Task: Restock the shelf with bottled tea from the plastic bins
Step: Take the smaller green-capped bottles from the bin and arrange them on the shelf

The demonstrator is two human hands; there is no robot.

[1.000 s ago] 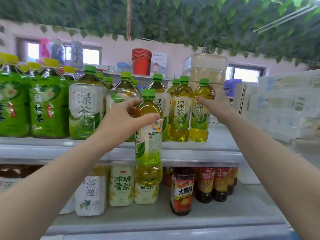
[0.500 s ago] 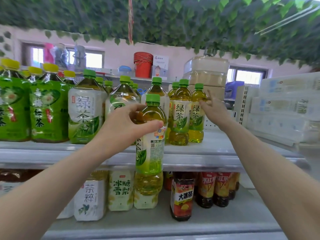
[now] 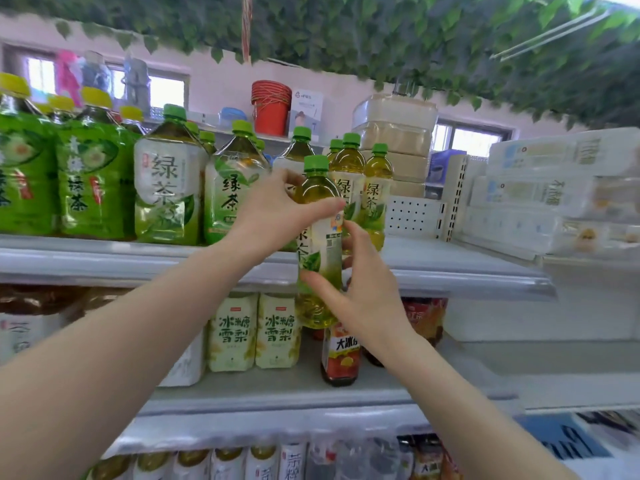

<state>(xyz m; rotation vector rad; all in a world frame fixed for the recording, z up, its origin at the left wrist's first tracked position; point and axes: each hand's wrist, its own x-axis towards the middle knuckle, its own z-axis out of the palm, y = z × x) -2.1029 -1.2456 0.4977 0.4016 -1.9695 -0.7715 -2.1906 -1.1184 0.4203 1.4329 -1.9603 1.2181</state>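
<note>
A green-capped bottle of green tea [image 3: 317,244] hangs upright in front of the upper shelf [image 3: 450,271]. My left hand [image 3: 273,216] grips its shoulder, thumb across the front. My right hand [image 3: 360,292] holds its lower half, thumb on the front and fingers behind the label. Just behind it on the shelf stand small green tea bottles [image 3: 375,199] in a short row. Large green tea bottles [image 3: 166,188] fill the shelf's left side. No plastic bin is in view.
White packaged goods [image 3: 554,195] are stacked at the right, past a perforated divider [image 3: 415,216]. The shelf surface right of the small bottles is bare. The lower shelf [image 3: 277,393] carries pear drink cartons [image 3: 256,330] and a red iced tea bottle [image 3: 341,358]. More bottles sit below.
My right hand has left the small bottles on the shelf and come down onto the held bottle's lower half. The bottle has shifted right, closer to the shelf.
</note>
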